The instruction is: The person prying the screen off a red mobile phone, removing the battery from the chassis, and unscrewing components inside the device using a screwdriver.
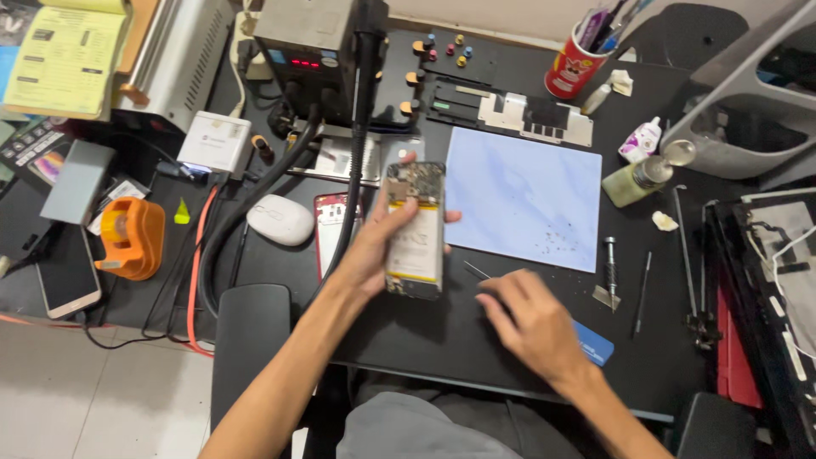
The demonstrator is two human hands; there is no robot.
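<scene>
Here, an orange tape dispenser (132, 238) sits far left. The left hand (378, 246) grips an opened phone (415, 229), fingers wrapped round its edges, above the black desk (442, 331). The right hand (531, 319) lies flat, fingers loosely spread, touching tweezers (478, 271), beside a blue mat (523, 195).

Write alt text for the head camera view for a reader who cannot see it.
Over a black workbench, the left hand holds up an opened phone with its insides showing, while the right hand rests on the bench near thin tweezers. A pale blue mat, a screwdriver and an orange tape dispenser lie around.
</scene>
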